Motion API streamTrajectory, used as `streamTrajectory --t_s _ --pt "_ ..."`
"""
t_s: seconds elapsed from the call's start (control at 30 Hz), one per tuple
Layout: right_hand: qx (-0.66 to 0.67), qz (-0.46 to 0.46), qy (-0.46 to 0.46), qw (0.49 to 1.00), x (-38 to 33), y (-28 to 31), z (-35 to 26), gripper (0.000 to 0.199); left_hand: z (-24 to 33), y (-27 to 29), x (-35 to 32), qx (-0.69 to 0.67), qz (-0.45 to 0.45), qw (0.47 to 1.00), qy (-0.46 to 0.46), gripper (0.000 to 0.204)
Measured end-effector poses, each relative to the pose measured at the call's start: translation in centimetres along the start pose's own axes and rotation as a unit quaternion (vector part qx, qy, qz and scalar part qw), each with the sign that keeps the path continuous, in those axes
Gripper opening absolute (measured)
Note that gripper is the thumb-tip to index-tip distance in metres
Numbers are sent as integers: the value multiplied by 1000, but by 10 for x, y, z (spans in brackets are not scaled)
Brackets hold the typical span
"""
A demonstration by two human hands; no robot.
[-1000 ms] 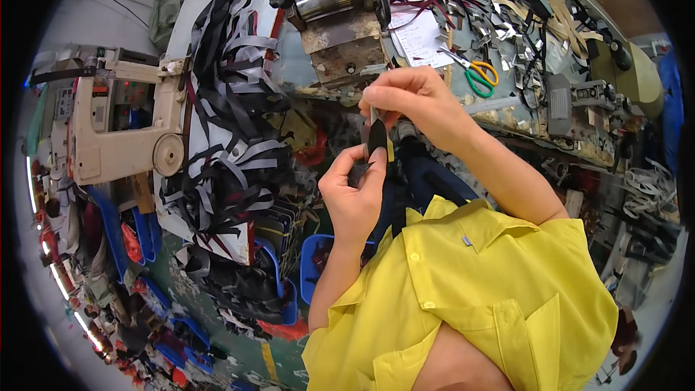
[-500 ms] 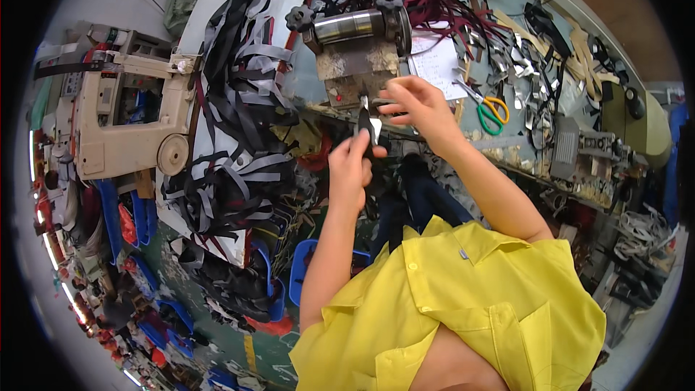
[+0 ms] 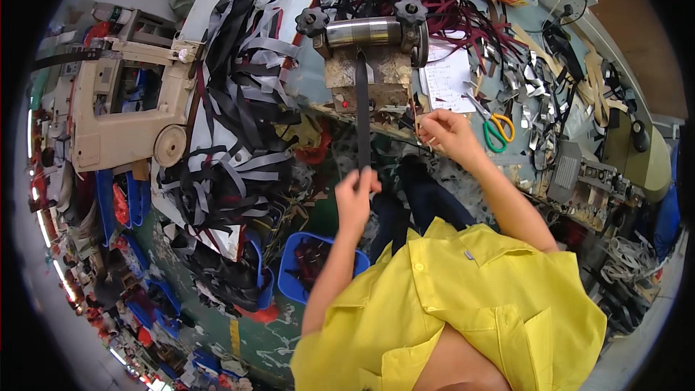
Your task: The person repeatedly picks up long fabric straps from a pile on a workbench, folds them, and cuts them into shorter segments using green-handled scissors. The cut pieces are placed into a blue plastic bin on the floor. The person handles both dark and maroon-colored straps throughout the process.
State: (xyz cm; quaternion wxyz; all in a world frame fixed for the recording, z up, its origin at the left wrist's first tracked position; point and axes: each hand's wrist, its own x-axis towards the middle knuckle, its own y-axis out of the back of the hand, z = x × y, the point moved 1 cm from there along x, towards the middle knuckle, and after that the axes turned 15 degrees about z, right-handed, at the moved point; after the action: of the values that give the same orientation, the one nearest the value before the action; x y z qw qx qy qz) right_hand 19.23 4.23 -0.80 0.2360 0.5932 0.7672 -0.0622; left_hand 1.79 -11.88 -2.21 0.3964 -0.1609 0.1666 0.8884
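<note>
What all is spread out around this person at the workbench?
Roller machine: one, steel roller with black knobs, top middle of the bench.
Black strap: one, running from the roller down to the left hand.
Loose straps: a big heap, black and grey, left of the machine.
Sewing machine: one, beige, far left.
Scissors: one pair, yellow and green handles, right of the right hand.
Paper sheet: one, white, beside the machine.
Bins: several, blue, on the floor below.
Shirt: one, yellow, worn by the person.
Left hand: pinching the strap's lower end.
Right hand: at the bench edge, fingers curled; what it holds cannot be told.
</note>
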Motion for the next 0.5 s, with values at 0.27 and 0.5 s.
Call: streamTrajectory --t_s 0.27,0.5 --pt "-74 -14 53 996 29 9 -15 25 -87 101 -161 51 32 978 199 20" --pt "206 -149 -153 955 1 -86 -24 36 -156 174 -270 48 4 940 337 32"
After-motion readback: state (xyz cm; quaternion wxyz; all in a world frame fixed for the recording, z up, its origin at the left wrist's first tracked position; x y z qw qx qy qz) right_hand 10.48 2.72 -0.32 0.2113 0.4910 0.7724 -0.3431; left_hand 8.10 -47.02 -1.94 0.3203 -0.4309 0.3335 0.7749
